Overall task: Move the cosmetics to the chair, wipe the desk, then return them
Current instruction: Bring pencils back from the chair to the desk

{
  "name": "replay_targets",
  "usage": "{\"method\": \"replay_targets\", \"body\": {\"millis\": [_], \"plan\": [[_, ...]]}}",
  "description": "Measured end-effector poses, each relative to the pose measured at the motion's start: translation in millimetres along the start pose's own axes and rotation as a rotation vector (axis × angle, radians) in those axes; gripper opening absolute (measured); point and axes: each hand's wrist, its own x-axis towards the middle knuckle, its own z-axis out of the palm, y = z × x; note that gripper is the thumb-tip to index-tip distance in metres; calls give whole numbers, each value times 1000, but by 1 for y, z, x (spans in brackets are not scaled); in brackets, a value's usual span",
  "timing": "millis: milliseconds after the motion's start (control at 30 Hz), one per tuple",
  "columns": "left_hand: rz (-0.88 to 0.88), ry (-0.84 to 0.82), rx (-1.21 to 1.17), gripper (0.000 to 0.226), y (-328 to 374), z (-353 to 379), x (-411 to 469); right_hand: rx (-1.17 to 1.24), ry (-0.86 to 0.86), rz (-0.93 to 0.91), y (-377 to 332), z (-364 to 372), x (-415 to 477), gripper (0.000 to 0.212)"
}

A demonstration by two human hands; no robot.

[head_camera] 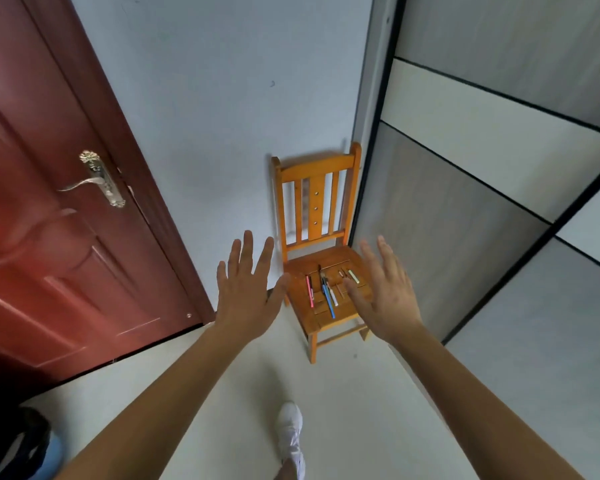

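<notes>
Two hands are out in front, and both hold nothing. The left hand [245, 289] has its fingers straight and spread wide, back to the camera, raised just beside the left edge of the seat. Its thumb points at that edge, but it is not clear whether it touches the wood. The right hand [385, 292] is spread the same way and covers the seat's right edge in the picture. Its thumb lies across the seat near the smaller sticks, and contact with them cannot be told.

The cosmetics [326, 292] lie on the seat of the chair [315, 173], a loose row of slim sticks across the middle, most running back to front. Nearest the left edge is a pink stick [309, 288]. At the centre a blue stick [329, 304] reaches toward the front edge, with a white stick [334, 297] just beside it. Toward the back right lies a pale green stick [353, 276], with a few small brownish pieces near it.

The chair is orange wood with a slatted back, standing in the corner between a pale wall [205, 98] and grey and white wardrobe panels [482, 188]. A red-brown door [42, 237] with a metal handle [99, 180] is on the left. On the pale floor [361, 393] one white shoe [291, 431] shows.
</notes>
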Motion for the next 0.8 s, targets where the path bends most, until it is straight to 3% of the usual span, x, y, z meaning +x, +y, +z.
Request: {"method": "replay_targets", "body": {"millis": [400, 633, 800], "plan": [[-114, -189, -81, 74, -12, 135, 287, -141, -74, 228, 104, 51, 244, 80], [-144, -286, 23, 73, 6, 224, 345, -114, -261, 270, 185, 107, 312, 75], [-352, -357, 26, 74, 6, 323, 347, -90, -436, 227, 253, 201, 344, 76]]}}
